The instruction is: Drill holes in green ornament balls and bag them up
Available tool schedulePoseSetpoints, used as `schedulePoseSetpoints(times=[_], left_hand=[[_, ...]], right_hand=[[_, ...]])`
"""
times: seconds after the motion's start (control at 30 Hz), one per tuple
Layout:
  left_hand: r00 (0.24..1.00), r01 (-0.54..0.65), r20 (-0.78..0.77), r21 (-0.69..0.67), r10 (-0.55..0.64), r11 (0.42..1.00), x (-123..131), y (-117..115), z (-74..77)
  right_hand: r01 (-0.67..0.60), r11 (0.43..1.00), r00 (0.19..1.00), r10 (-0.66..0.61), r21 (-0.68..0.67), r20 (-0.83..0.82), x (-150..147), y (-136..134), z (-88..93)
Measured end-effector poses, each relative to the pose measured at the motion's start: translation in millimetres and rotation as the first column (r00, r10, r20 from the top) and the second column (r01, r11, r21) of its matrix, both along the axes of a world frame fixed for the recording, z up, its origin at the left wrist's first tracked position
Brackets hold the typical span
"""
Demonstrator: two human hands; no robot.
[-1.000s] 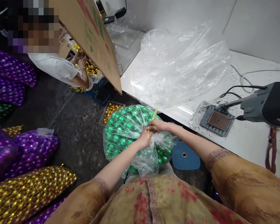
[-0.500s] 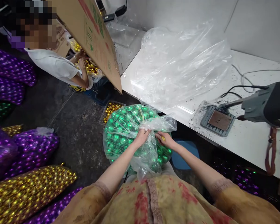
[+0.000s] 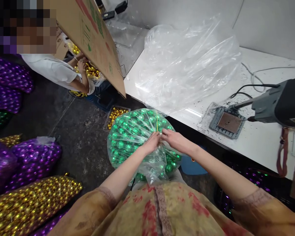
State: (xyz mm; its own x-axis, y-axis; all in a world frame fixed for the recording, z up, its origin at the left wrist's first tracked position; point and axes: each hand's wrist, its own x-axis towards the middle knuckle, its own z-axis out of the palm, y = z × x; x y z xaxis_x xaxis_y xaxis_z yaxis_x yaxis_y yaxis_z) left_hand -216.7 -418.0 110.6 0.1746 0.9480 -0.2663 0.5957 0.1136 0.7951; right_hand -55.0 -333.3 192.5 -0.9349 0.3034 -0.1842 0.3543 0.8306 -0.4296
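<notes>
A clear plastic bag (image 3: 127, 131) full of shiny green balls stands upright against my lap. My left hand (image 3: 152, 142) is closed around the gathered neck of the bag. Right beside it, my right hand (image 3: 173, 139) pinches at the same neck, its fingertips meeting those of the left. A thin yellow tie (image 3: 157, 122) sticks out from between the fingertips and lies over the bag. Loose plastic from the bag's mouth (image 3: 153, 164) hangs down toward me below my hands.
A white table (image 3: 186, 119) on the right bears crumpled clear plastic (image 3: 186, 65) and a drill press (image 3: 272, 108). Behind the bag is a tray of gold balls (image 3: 116, 114). A co-worker (image 3: 54, 70) sits behind a cardboard sheet (image 3: 95, 42). Filled bags (image 3: 36, 200) lie left; a blue stool (image 3: 193, 165) stands right.
My right hand has come inward to the bag's neck with the yellow tie. The bag's loose end, which stuck out to the right, is no longer seen there.
</notes>
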Motion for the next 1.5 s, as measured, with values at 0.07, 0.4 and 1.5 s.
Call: schedulePoseSetpoints(times=[0.07,0.4,1.5], left_hand=[[0.995,0.103,-0.007,0.020,-0.103,0.994,-6.2,-1.4,5.5],[0.973,0.218,-0.084,0.005,-0.217,0.976,-9.5,-11.6,4.7],[0.885,-0.455,-0.240,-0.252,0.400,0.854,-7.4,-8.5,54.7]], right_hand=[[0.075,0.994,0.997,-0.076,-0.083,-0.012,-2.9,11.7,-13.0],[-0.006,0.985,0.908,-0.067,-0.172,-0.413,-11.2,-5.6,-45.7],[0.486,0.720,0.772,-0.619,-0.495,-0.142,-29.7,-27.6,-71.5]])
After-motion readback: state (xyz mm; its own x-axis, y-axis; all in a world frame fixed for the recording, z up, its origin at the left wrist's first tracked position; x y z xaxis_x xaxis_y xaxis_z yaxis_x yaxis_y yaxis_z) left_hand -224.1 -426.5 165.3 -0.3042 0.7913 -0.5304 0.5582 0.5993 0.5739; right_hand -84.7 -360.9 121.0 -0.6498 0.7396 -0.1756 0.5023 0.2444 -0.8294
